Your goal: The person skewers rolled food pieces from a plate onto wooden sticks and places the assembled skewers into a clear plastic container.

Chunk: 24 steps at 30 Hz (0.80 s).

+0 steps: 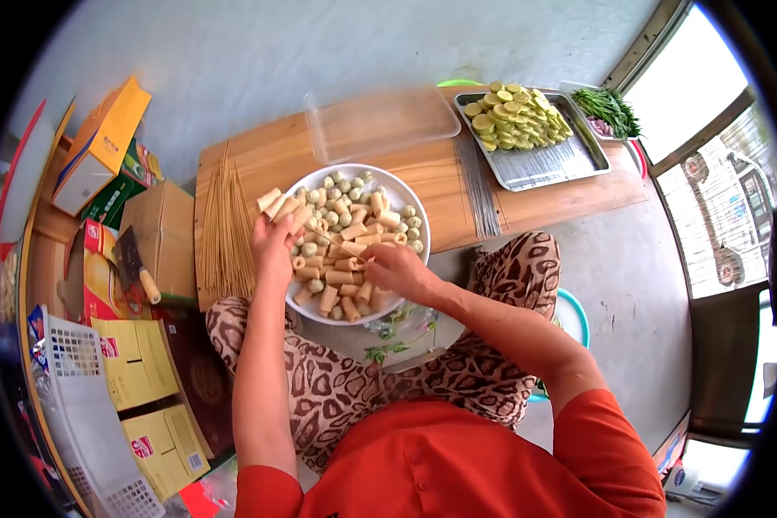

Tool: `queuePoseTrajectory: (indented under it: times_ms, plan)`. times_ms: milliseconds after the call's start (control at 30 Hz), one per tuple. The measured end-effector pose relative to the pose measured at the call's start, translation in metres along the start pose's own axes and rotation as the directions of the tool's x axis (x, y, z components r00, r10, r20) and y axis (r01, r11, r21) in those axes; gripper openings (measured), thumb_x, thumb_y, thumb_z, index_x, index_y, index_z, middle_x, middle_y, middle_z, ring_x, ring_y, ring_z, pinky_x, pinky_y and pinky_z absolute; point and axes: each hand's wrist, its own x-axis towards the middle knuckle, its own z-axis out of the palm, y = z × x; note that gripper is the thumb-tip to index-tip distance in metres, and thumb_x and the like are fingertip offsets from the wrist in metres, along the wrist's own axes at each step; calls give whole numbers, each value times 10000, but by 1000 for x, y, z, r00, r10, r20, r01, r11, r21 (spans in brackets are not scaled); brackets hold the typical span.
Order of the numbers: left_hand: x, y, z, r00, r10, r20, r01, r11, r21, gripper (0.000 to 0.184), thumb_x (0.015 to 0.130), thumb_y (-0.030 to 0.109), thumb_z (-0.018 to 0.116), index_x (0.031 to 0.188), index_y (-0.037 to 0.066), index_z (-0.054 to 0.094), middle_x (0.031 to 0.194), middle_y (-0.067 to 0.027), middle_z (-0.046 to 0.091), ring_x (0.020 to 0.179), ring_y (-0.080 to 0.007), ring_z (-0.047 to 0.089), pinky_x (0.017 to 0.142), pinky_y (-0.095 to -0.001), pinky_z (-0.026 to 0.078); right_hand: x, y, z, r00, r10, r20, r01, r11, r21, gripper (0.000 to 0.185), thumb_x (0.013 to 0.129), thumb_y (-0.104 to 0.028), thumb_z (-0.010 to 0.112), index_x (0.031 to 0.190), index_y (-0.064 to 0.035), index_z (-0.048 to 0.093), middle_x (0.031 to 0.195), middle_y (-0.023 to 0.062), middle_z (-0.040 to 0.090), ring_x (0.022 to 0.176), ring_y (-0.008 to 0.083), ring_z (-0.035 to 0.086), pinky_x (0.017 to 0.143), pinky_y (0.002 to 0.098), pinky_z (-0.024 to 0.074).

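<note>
My left hand (pixel 273 249) is closed around a short row of tan tube-shaped food pieces (pixel 285 207) over the left rim of a round white tray (pixel 397 180). From that row a thin bamboo skewer (pixel 337 245) runs down to the right. My right hand (pixel 399 273) pinches near the skewer's lower end, over the tray's right side; its fingertips are partly hidden. In the tray lie many loose tan tubes (pixel 344 278) and pale greenish balls (pixel 331 195). Left of the tray, a spread of bamboo skewers (pixel 224 233) rests on the wooden table (pixel 423 203).
A clear plastic tray (pixel 380 125) stands behind the round one. Metal skewers (pixel 476 186) lie beside a metal tray (pixel 570 164) of sliced green rounds (pixel 514 116). Leafy greens (pixel 609 112) sit far right. At left are cardboard boxes (pixel 160 237) and a cleaver (pixel 138 268).
</note>
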Motion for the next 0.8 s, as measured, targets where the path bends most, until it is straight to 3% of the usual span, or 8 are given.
queuePoseTrajectory:
  times_ms: [67, 133, 167, 233, 367, 533, 700, 800]
  plan:
    - [-3, 5, 2, 998, -50, 45, 48, 998, 41, 409, 876, 126, 616, 1238, 23, 454, 1123, -92, 588, 919, -188, 624, 714, -289, 527, -3, 1, -4, 1000, -25, 6, 25, 992, -120, 236, 889, -174, 532, 1042, -7, 599, 782, 90, 629, 700, 140, 615, 627, 302, 509]
    - [-5, 6, 5, 987, -138, 84, 129, 986, 101, 454, 900, 254, 610, 1264, 38, 446, 1091, -96, 598, 911, -171, 612, 762, -280, 505, -6, 3, -7, 973, -172, -154, 157, 982, -109, 159, 875, -149, 557, 953, -21, 609, 750, 151, 630, 652, 268, 610, 630, 373, 487]
    - [-7, 6, 8, 987, -134, 89, 125, 987, 98, 454, 900, 254, 610, 1264, 38, 446, 1091, -96, 598, 911, -171, 612, 762, -280, 505, -6, 3, -14, 972, -175, -157, 158, 981, -114, 159, 875, -149, 557, 953, -21, 609, 750, 151, 630, 652, 268, 610, 630, 373, 487]
    - [-13, 9, 11, 988, -142, 54, 132, 979, 155, 511, 917, 284, 584, 1318, 28, 397, 1114, -113, 594, 895, -179, 616, 753, -292, 506, -5, -1, -35, 989, -1, -147, -2, 1000, -19, 158, 881, -152, 550, 962, -30, 609, 769, 161, 631, 682, 264, 615, 643, 361, 487]
    - [-16, 14, 15, 978, -134, 162, 92, 966, 243, 530, 926, 270, 567, 1344, 14, 365, 1144, -145, 585, 887, -187, 620, 736, -297, 501, 17, 20, -84, 954, 97, -283, -110, 993, -32, 166, 884, -158, 549, 953, -32, 632, 692, 150, 620, 605, 220, 610, 584, 334, 484]
    - [-16, 8, 21, 968, -47, 248, -71, 892, 446, 380, 917, 194, 568, 1247, 21, 495, 953, -80, 628, 782, -108, 613, 641, -223, 478, 70, 51, -145, 874, 4, -485, -137, 961, -240, 193, 862, -188, 537, 905, -33, 646, 648, 130, 618, 535, 229, 617, 546, 342, 488]
    - [-17, 3, 23, 954, -4, 301, -153, 854, 497, 359, 867, 91, 615, 1209, 11, 542, 929, -69, 645, 752, -94, 594, 684, -233, 485, 123, 91, -175, 792, 36, -609, -360, 833, -420, 251, 830, -267, 497, 881, -86, 665, 844, 164, 661, 845, 362, 623, 740, 456, 484]
    - [-20, 11, 26, 921, 35, 387, -278, 755, 594, 323, 887, 102, 600, 1189, -5, 560, 967, -80, 650, 803, -124, 634, 707, -246, 506, 152, 119, -182, 774, 9, -633, -425, 749, -509, 250, 840, -275, 488, 886, -101, 662, 855, 168, 662, 841, 360, 626, 739, 458, 486]
